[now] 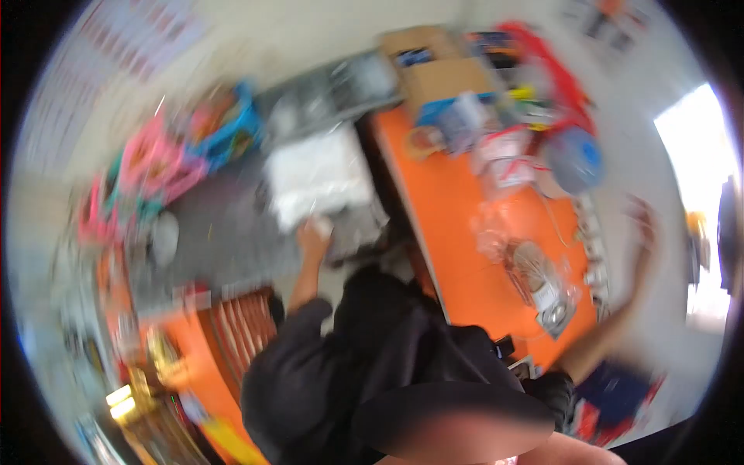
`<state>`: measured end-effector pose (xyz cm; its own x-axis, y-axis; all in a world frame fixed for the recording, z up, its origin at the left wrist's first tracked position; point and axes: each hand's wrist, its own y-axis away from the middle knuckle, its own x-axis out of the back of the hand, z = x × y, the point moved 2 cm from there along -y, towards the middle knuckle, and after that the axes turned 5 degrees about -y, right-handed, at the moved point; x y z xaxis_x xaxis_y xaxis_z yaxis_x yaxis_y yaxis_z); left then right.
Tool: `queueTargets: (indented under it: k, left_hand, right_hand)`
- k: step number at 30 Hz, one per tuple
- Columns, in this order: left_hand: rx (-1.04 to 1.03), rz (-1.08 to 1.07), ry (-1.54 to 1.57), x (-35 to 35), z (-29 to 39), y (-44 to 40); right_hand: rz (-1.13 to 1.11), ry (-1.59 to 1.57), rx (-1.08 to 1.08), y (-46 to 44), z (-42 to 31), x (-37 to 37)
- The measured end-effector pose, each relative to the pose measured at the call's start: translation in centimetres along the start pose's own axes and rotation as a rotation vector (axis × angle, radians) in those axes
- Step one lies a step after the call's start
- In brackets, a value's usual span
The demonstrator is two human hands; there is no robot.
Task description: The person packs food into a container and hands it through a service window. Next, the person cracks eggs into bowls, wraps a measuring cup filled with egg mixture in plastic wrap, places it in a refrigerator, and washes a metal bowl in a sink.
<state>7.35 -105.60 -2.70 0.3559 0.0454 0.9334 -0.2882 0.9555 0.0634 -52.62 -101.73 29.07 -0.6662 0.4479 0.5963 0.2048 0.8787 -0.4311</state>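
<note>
One white bundle in what looks like clear, shiny film lies on the grey surface, near its right-hand end, with a greyish wrapped piece showing at its near side. It will probably handle as a soft, slightly slippery load, fairly light for its bulk and not very fragile; a palm beneath each of two opposite sides should serve better than a grip on the loose film, which could slide or tear. The left hand is at the bundle's near edge, fingers bent towards it, but blur hides whether they pinch the film or merely touch it, so I cannot tell. The right hand is out to the side before the pale wall, fingers extended and loosely apart, with nothing visible in it; a row of white sockets is the nearest thing. Pink and blue baskets line the grey surface's far side. Across a dark gap, the orange surface carries an open cardboard box, a tape roll and a clear bag with coiled contents. Printed sheets hang on the wall, and bright light enters at the right.
</note>
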Motion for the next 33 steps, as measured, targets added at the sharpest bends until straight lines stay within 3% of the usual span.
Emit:
queueTargets:
  k: [1, 2, 3, 4, 5, 7, 8, 9, 11, 12, 13, 14, 15, 17, 18, 20, 21, 22, 23, 25, 26, 27, 28, 29, 30, 32, 33]
  left_hand:
    - [-0.122, 0.024, -0.096, -1.7, -0.8, -0.5]
    - [-0.159, 0.064, 0.017, -0.4, 0.5, -0.1]
    - [-0.332, 0.072, -0.046, -0.4, 0.8, -0.7]
    - [-0.436, 0.211, -0.270, -5.8, -3.5, -2.6]
    - [-0.517, 0.132, -0.245, -6.7, -4.6, -3.4]
    - [-0.601, -0.013, 0.113, -6.2, -1.6, -4.2]
    - [-0.678, -0.131, 0.382, -5.2, 1.6, -3.9]
    - [-0.803, -0.274, 0.642, -4.3, 4.9, -2.8]
    - [-1.123, -0.482, 0.902, -3.7, 10.2, 0.3]
    - [-1.287, -0.574, 0.968, -3.8, 12.5, 1.8]
    - [-0.966, -0.889, 0.494, -2.0, 14.1, 4.6]
    - [-1.233, -0.839, 0.384, -0.5, 16.9, 7.3]
    - [-1.497, -0.771, 0.278, 0.9, 19.9, 10.3]
    - [-1.594, -1.008, 0.228, 5.4, 24.3, 16.9]
    - [-1.608, -1.010, 0.232, 4.9, 25.7, 19.0]
    - [-1.705, -1.540, 0.409, 3.5, 28.4, 23.9]
    - [-1.882, -1.490, 0.489, 6.3, 33.0, 26.0]
    - [-1.151, -2.102, 0.871, 6.8, 37.4, 27.5]
    - [-1.359, -1.662, 0.909, 14.2, 42.1, 29.5]
    - [-0.783, -2.149, 1.202, 24.7, 49.5, 33.3]
    - [-0.850, -2.186, 1.086, 25.0, 54.5, 33.6]
    - [-0.995, -2.408, 0.991, 27.0, 58.1, 35.0]
    - [-0.967, -2.414, 0.980, 28.0, 60.7, 36.8]
    - [-0.777, -2.858, 0.800, 28.6, 62.9, 39.1]
    - [-0.780, -2.857, 0.804, 28.2, 63.5, 40.6]
    - [-0.225, -2.890, 0.951, 26.4, 65.0, 44.0]
    - [-0.253, -2.859, 1.008, 25.9, 64.3, 45.2]
  right_hand:
    - [-0.064, -0.099, -0.074, 1.5, -1.5, -4.4]
    - [-0.116, -0.174, -0.138, 2.7, -2.2, -8.3]
    - [-0.176, -0.238, -0.189, 3.8, -2.3, -12.1]
    - [-0.241, -0.289, -0.224, 5.3, -2.2, -15.8]
    - [-0.341, -0.319, -0.222, 7.4, -1.8, -19.6]
    - [-0.657, -0.331, -0.075, 12.6, -2.2, -28.1]
    - [-0.743, -0.322, -0.135, 15.8, -2.4, -32.1]
    - [-0.881, -0.416, -0.654, 16.7, -6.3, -31.1]
    - [-0.495, -0.816, -1.143, 20.8, -10.1, -30.6]
    - [-0.456, -0.832, -1.143, 22.9, -10.0, -31.1]
    - [-0.157, -1.064, -1.112, 24.9, -10.1, -31.2]
    - [0.152, -1.275, -1.054, 27.2, -10.3, -30.9]
    - [0.326, -1.384, -0.984, 29.5, -9.9, -30.2]
    - [0.647, -1.433, -0.899, 33.5, -10.4, -26.5]
    - [0.787, -1.377, -0.889, 35.5, -11.2, -24.1]
    - [0.948, -1.444, -0.724, 40.3, -13.3, -18.9]
    - [0.975, -1.431, -0.654, 43.0, -14.9, -16.2]
    - [0.997, -1.423, -0.591, 46.0, -16.2, -14.1]
    - [1.079, -1.484, -0.517, 49.2, -17.2, -12.8]
    - [1.215, -1.617, -0.448, 57.0, -18.4, -11.6]
    - [1.246, -1.539, -0.423, 59.8, -20.2, -10.2]
    - [1.366, -1.538, -0.453, 62.3, -21.2, -8.9]
    - [1.499, -1.541, -0.499, 65.4, -23.1, -9.1]
    - [1.499, -1.542, -0.520, 68.5, -24.3, -8.7]
    - [1.558, -1.489, -0.566, 71.6, -25.2, -8.3]
    - [1.644, -1.434, -0.567, 76.9, -27.0, -9.2]
    - [1.655, -1.463, -0.501, 79.8, -28.0, -9.7]
